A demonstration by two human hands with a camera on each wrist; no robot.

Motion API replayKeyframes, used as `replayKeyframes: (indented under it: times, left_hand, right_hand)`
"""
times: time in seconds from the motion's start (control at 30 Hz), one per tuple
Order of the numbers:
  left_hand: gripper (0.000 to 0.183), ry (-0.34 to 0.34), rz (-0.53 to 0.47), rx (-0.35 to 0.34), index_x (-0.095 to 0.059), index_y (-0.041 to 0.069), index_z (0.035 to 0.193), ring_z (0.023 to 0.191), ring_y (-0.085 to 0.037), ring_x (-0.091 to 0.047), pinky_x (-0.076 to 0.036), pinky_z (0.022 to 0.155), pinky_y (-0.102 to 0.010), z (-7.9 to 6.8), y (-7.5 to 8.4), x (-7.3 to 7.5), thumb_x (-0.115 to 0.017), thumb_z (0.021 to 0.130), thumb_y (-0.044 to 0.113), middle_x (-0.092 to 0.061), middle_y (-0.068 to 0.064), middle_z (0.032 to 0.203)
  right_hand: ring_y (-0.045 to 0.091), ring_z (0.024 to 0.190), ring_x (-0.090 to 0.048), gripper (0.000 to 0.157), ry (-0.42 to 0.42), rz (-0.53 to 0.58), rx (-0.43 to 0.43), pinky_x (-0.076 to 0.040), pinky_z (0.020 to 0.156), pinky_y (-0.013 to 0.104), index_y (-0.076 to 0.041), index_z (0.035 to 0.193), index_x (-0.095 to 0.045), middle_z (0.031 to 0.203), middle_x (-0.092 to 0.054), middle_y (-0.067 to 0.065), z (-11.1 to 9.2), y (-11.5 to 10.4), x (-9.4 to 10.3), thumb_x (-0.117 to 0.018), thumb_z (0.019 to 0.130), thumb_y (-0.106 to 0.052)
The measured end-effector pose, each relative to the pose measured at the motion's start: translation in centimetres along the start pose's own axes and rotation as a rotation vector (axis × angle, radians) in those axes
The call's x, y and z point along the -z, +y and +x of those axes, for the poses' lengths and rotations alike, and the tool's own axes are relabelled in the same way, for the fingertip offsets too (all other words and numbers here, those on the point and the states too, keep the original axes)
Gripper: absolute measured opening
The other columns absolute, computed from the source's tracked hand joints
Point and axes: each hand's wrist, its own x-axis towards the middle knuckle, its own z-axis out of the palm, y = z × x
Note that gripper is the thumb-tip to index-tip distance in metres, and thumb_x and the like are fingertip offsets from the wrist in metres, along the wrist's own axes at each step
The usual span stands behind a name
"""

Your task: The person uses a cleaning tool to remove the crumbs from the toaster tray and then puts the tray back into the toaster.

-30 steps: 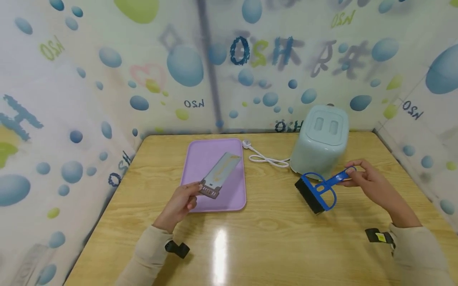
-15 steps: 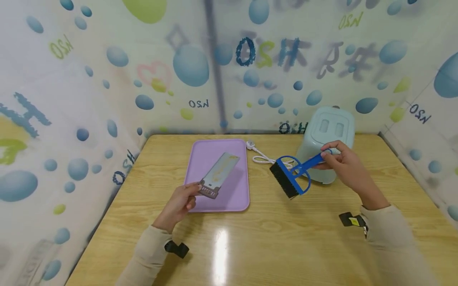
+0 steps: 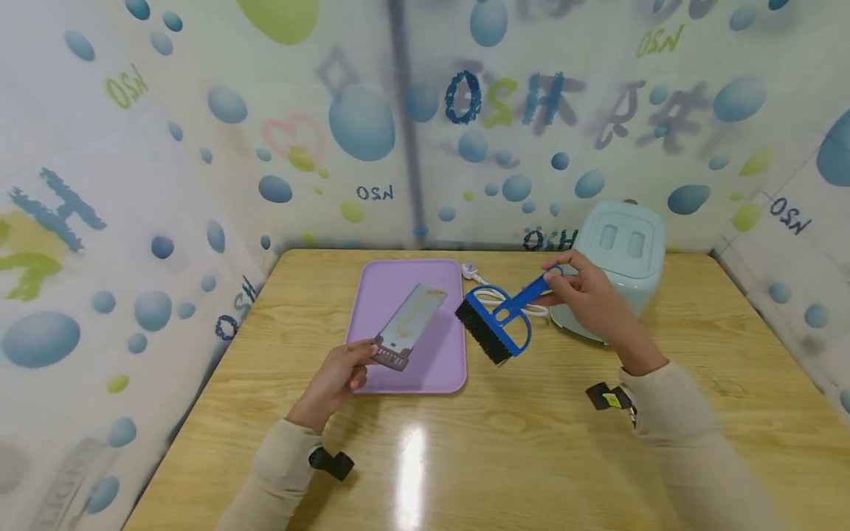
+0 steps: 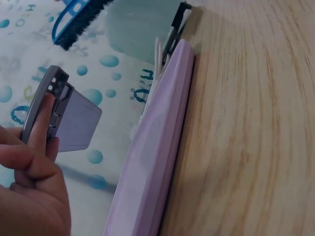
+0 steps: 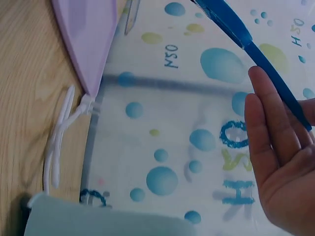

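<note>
My left hand [image 3: 337, 375] pinches the grey plastic end of a toaster's flat metal crumb tray [image 3: 413, 313], tilted above the purple serving tray [image 3: 432, 369]. Brownish marks or crumbs show on its upper face. In the left wrist view, fingers curl at the slotted end of the crumb tray [image 4: 76, 120]. My right hand [image 3: 591, 299] holds a blue hand brush [image 3: 514, 306] by the tip of its handle, black bristles facing down and left, just right of the serving tray. The right wrist view shows the blue handle [image 5: 270, 76] between thumb and fingers.
A pale green toaster [image 3: 624, 243] stands at the back right, partly behind my right hand. Its white power cord [image 3: 534, 310] and plug [image 3: 470, 271] lie between it and the serving tray. Patterned curtains [image 3: 361, 122] enclose the wooden table [image 3: 505, 457] at the back and sides.
My right hand has carried the blue brush leftward from in front of the toaster toward the crumb tray. The left hand keeps the crumb tray nearly still. The head view has shifted slightly.
</note>
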Motion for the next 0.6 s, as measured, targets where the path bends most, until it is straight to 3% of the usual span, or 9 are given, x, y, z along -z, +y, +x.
replayKeyframes:
  times: [0.1,0.17,0.23,0.33,0.4,0.43,0.5,0.6]
  left_hand:
    - [0.050,-0.004,0.008,-0.001,-0.029,-0.014,0.137,0.035,0.003,-0.029,-0.024,0.036,-0.011,0.0,-0.1,0.0,-0.042,0.095,0.010,-0.068,0.009,0.077]
    - [0.049,-0.002,0.009,0.001,-0.030,-0.014,0.137,0.035,0.003,-0.029,-0.024,0.036,-0.011,0.0,-0.1,0.1,-0.042,0.095,0.010,-0.067,0.009,0.077]
    - [0.048,0.013,0.009,0.009,-0.031,-0.013,0.136,0.034,0.003,-0.030,-0.024,0.036,-0.011,0.0,-0.2,0.1,-0.042,0.095,0.010,-0.067,0.009,0.077]
    - [0.049,0.027,0.013,0.021,-0.031,-0.011,0.137,0.034,0.003,-0.029,-0.025,0.036,-0.012,0.0,-0.2,0.1,-0.043,0.095,0.011,-0.067,0.009,0.077]
    - [0.050,0.038,0.019,0.026,-0.032,-0.010,0.137,0.035,0.003,-0.029,-0.025,0.036,-0.012,0.0,-0.1,0.1,-0.045,0.095,0.012,-0.067,0.008,0.077]
    - [0.050,0.039,0.021,0.027,-0.032,-0.010,0.138,0.035,0.003,-0.029,-0.025,0.036,-0.012,0.0,-0.1,0.1,-0.045,0.095,0.012,-0.067,0.008,0.078]
    - [0.050,0.041,0.023,0.030,-0.032,-0.009,0.138,0.035,0.002,-0.029,-0.025,0.036,-0.012,0.0,0.0,0.1,-0.045,0.095,0.012,-0.067,0.008,0.079]
    - [0.049,0.050,0.031,0.036,-0.033,-0.009,0.138,0.035,0.002,-0.030,-0.025,0.037,-0.012,0.0,0.0,0.1,-0.045,0.094,0.012,-0.067,0.008,0.079]
  right_hand:
    - [0.010,0.080,-0.070,0.018,0.002,-0.020,-0.025,-0.048,0.078,0.013,-0.011,0.111,-0.043,0.091,-0.072,0.007,0.8,-0.3,-1.0,-0.040,0.099,-0.025]
    - [0.011,0.080,-0.070,0.021,0.003,-0.034,-0.049,-0.047,0.062,0.018,-0.011,0.113,-0.043,0.092,-0.071,0.014,1.4,-0.6,-1.7,-0.041,0.098,-0.027]
    - [0.013,0.071,-0.069,0.025,0.003,-0.054,-0.074,-0.038,0.045,0.025,-0.013,0.114,-0.043,0.094,-0.070,0.018,1.9,-0.9,-2.5,-0.042,0.098,-0.031]
    - [0.017,0.070,-0.069,0.026,-0.010,-0.036,-0.083,-0.028,0.038,0.029,-0.014,0.116,-0.043,0.094,-0.070,0.018,2.8,-1.5,-3.6,-0.042,0.098,-0.032]
    - [0.017,0.070,-0.069,0.024,-0.026,-0.016,-0.068,-0.027,0.039,0.029,-0.013,0.115,-0.043,0.090,-0.070,0.019,3.3,-1.9,-4.2,-0.041,0.098,-0.029]
    - [0.016,0.075,-0.070,0.023,-0.036,-0.007,-0.058,-0.036,0.044,0.028,-0.012,0.115,-0.043,0.089,-0.070,0.017,3.5,-2.1,-4.5,-0.041,0.098,-0.027]
    - [0.016,0.077,-0.070,0.021,-0.059,0.022,-0.048,-0.033,0.043,0.032,-0.011,0.115,-0.043,0.083,-0.069,0.015,4.0,-2.3,-5.0,-0.042,0.098,-0.024]
    - [0.016,0.080,-0.070,0.021,-0.090,0.026,-0.048,-0.038,0.051,0.037,-0.011,0.114,-0.044,0.081,-0.070,0.011,4.6,-2.5,-5.7,-0.042,0.098,-0.024]
